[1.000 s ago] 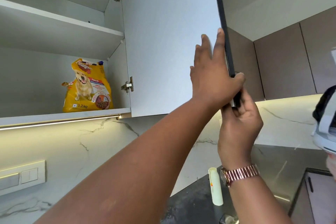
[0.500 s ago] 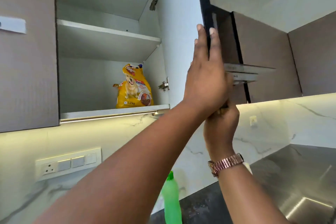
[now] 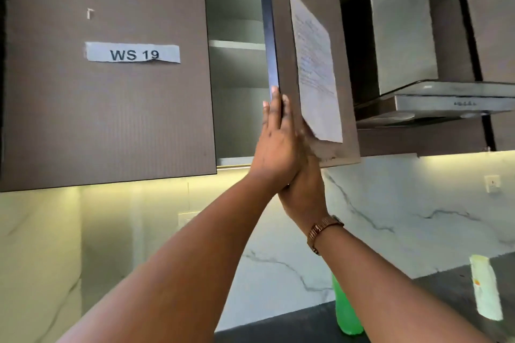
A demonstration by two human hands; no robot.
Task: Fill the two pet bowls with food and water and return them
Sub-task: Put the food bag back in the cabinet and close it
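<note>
No pet bowl shows in the head view, and the yellow dog food bag is hidden behind the brown cabinet door point(image 3: 281, 22). That door stands almost closed, leaving a narrow gap onto the grey shelves point(image 3: 237, 44). My left hand point(image 3: 276, 142) lies with straight fingers against the door's free edge. My right hand point(image 3: 303, 192), with a watch on its wrist, presses flat on the door's front face just below a taped paper sheet point(image 3: 315, 64). Neither hand holds anything.
The neighbouring closed door point(image 3: 111, 106) carries a "WS 19" label. A range hood point(image 3: 434, 103) juts out at the right. On the dark counter point(image 3: 278, 323) stand a green bottle point(image 3: 347, 312) and a pale bottle point(image 3: 485, 287). A marble backsplash runs behind.
The cabinet door has swung from wide open to nearly closed under both hands, covering the dog food bag. My view has shifted left, bringing the labelled door into sight.
</note>
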